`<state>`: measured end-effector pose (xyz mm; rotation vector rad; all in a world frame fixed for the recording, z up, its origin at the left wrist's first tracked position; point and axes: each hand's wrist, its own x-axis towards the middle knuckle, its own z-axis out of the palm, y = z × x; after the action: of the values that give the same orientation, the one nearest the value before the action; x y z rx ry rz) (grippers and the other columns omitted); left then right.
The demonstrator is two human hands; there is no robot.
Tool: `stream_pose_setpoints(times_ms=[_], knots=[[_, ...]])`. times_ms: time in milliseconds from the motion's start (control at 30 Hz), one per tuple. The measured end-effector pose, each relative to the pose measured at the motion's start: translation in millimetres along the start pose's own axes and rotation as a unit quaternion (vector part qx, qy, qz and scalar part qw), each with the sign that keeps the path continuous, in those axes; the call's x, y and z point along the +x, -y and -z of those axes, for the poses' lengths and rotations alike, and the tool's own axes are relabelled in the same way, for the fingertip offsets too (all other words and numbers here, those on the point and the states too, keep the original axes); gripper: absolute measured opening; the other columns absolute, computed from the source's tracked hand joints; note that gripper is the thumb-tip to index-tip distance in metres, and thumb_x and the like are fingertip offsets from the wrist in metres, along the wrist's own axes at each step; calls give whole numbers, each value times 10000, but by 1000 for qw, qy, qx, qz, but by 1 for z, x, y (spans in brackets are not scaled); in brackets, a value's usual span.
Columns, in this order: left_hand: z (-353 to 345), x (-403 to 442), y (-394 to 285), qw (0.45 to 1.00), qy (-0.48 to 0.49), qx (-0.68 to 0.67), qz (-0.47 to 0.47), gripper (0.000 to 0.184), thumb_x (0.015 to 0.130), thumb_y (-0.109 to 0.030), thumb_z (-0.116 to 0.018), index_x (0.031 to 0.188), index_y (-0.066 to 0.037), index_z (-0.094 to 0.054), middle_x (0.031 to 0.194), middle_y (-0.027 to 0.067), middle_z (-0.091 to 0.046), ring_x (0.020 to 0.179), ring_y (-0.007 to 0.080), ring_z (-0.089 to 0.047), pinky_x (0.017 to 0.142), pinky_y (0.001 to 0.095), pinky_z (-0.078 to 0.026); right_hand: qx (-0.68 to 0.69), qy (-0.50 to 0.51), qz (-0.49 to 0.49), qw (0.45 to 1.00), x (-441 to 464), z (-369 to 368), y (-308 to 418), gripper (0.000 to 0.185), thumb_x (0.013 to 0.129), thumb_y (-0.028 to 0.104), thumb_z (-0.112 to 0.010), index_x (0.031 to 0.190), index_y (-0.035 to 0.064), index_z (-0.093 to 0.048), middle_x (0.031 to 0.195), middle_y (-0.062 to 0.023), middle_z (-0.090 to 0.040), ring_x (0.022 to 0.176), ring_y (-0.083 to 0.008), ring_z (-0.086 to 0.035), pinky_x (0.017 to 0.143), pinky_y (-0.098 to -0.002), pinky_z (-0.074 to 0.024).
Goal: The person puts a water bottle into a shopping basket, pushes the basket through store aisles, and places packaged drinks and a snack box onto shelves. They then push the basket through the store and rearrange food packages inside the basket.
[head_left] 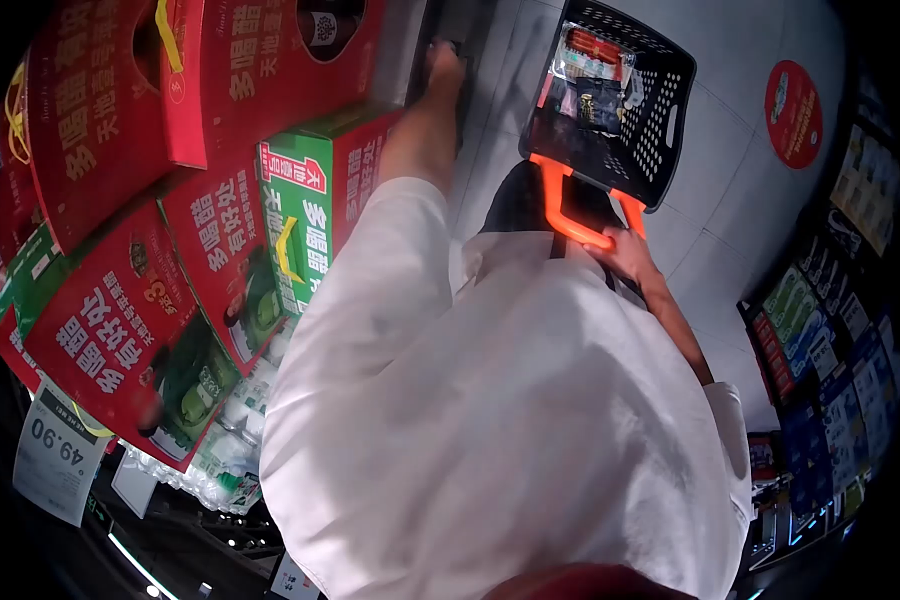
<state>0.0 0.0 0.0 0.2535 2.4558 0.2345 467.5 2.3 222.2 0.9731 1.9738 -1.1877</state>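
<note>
My right hand (pixel 626 252) is wrapped round the orange handle (pixel 570 225) of a black shopping basket (pixel 660 110) with perforated sides. Inside the basket lie a black packet (pixel 599 104) and a red package (pixel 592 46), among other packs that I cannot make out. Stretched out at the upper left, my left hand (pixel 445 62) is by a dark ledge (pixel 432 30) beside the stacked red boxes. Its fingers are small and dim, so whether they hold anything is unclear.
Red gift cartons (pixel 270 110) and a green-and-red carton (pixel 305 215) are stacked on my left, above wrapped bottles (pixel 232 440). A price tag (pixel 58 455) hangs at lower left. Packed shelves (pixel 820 330) line the right. A round red sticker (pixel 794 113) marks the tiled floor.
</note>
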Motion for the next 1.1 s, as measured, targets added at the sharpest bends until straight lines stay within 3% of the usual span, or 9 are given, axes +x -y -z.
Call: stream_pose_setpoints(times_ms=[167, 233, 300, 433, 533, 667, 833, 967, 1100], knots=[[62, -64, -60, 876, -1, -466, 124, 558, 956, -435, -372, 1258, 13, -515, 1335, 240, -495, 1288, 382, -429, 1059, 443, -327, 222, -60, -2, 973, 39, 9, 20, 405, 890, 405, -651, 830, 5, -633, 669, -128, -609, 647, -216, -609, 631, -342, -471], [13, -16, -15, 970, -60, -230, -44, 329, 897, -223, -523, 1138, -2, -558, 1206, 226, -525, 1174, 400, -485, 997, 446, -375, 283, -77, -6, 956, 60, -1, 10, 333, 911, 314, -640, 824, -7, -624, 657, -107, -619, 619, -198, -610, 602, -315, -467], [9, -17, -3, 970, -111, -23, -213, 259, 840, -88, -585, 1088, -12, -568, 1157, 216, -518, 1113, 402, -506, 970, 443, -391, 343, -85, -17, 935, 86, 3, 16, 313, 901, 287, -648, 811, -11, -619, 649, -103, -624, 602, -201, -614, 588, -317, -467], [3, -40, 3, 957, -162, -114, -212, 323, 750, 42, -632, 1060, -30, -572, 1117, 192, -481, 1029, 395, -530, 904, 435, -436, 212, -109, 21, 971, 138, 40, 37, 263, 846, 251, -681, 785, 2, -624, 665, -139, -644, 612, -271, -640, 609, -360, -489], [48, -110, -13, 926, -178, -18, -332, 307, 756, 17, -655, 1050, -43, -593, 1123, 179, -469, 961, 396, -557, 831, 447, -478, 119, -117, 77, 983, 181, 66, 57, 228, 807, 232, -706, 886, 30, -637, 753, -128, -686, 762, -304, -683, 720, -390, -528], [99, -183, -43, 916, -192, -77, -345, 289, 764, 14, -660, 1045, -32, -607, 1100, 163, -481, 910, 369, -584, 745, 412, -509, 99, -187, 221, 952, 222, 90, 111, 726, 705, 195, -774, 1342, 111, -435, 1288, -184, -546, 1162, -370, -547, 956, -438, -460], [187, -276, -86, 883, -188, -193, -384, 250, 778, -41, -735, 1009, 10, -654, 975, 112, -569, 797, 190, -630, 659, 299, -540, 100, -320, 438, 834, 198, 122, 182, 800, 652, 206, -821, 1345, 111, -433, 1315, -165, -529, 1215, -361, -516, 1002, -416, -447], [229, -295, -96, 846, -234, -263, -400, 215, 839, -73, -723, 1011, 38, -655, 952, 65, -609, 752, 103, -610, 696, 231, -507, 175, -122, 418, 883, 101, 166, 206, 706, 746, 226, -787, 1338, 92, -427, 1274, -173, -552, 1167, -347, -564, 943, -383, -478], [247, -297, -117, 786, 105, -543, -276, 370, 976, -323, -505, 1083, 20, -595, 888, 155, -676, 760, 192, -664, 706, 305, -538, 487, 45, 406, 772, 41, 152, 209, 642, 848, 253, -718, 1367, 72, -386, 1071, -142, -640, 979, -276, -668, 834, -334, -529]])
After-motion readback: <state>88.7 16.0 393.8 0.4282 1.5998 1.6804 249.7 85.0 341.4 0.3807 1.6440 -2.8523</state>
